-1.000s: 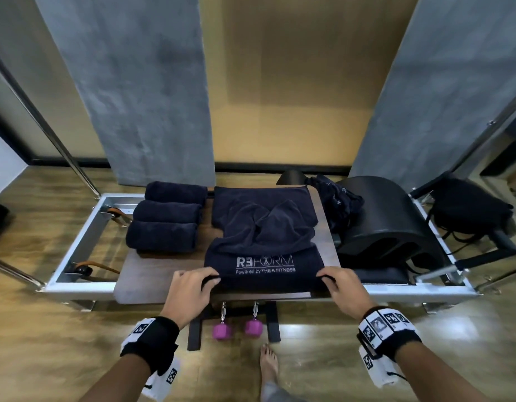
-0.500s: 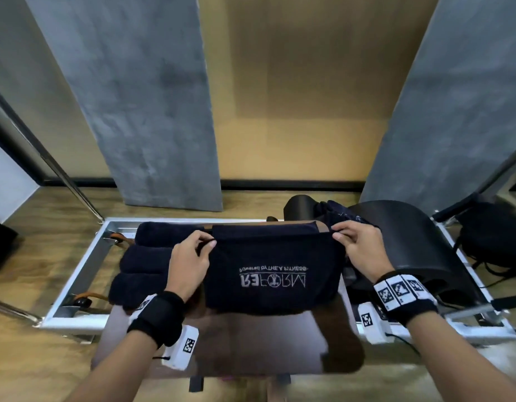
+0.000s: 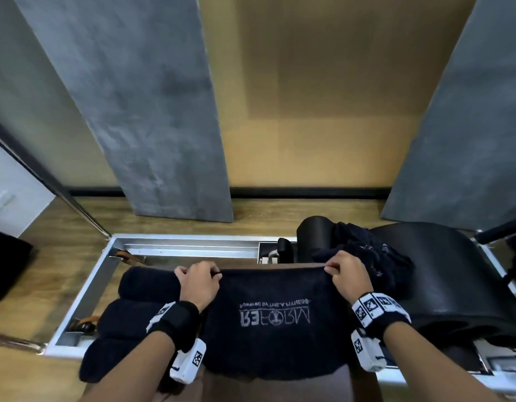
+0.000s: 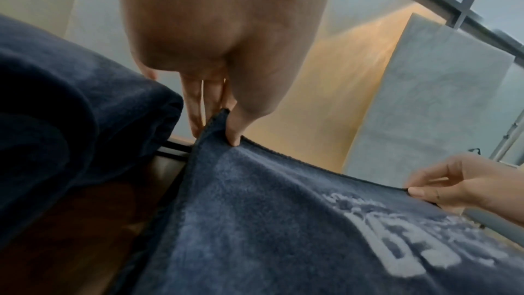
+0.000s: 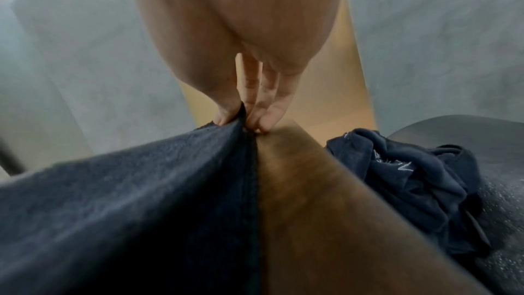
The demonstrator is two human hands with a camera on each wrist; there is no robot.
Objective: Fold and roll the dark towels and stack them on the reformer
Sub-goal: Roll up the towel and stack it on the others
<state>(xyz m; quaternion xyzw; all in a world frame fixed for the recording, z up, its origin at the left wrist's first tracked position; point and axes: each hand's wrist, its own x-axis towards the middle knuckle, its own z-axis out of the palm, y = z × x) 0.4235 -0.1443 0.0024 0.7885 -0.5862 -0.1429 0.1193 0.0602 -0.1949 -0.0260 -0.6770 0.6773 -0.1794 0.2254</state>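
A dark towel (image 3: 277, 338) with a white REFORM logo lies folded over on the brown board (image 5: 326, 221) of the reformer, logo upside down to me. My left hand (image 3: 203, 281) pinches its far left corner (image 4: 224, 120). My right hand (image 3: 348, 274) pinches its far right corner (image 5: 241, 113). Both corners sit at the board's far edge. Three rolled dark towels (image 3: 129, 323) lie side by side to the left, next to my left wrist. A crumpled dark towel (image 3: 369, 259) rests on the black arc barrel (image 3: 454, 274) at the right.
The reformer's silver metal frame (image 3: 190, 242) runs along the far side and left. Grey wall panels (image 3: 152, 111) and a wooden floor (image 3: 62, 227) lie beyond it. A dark object (image 3: 4, 265) sits on the floor at far left.
Both hands have carried the towel's near edge up and over to the board's far edge, folding it in half so the logo now reads upside down. My view has moved closer.
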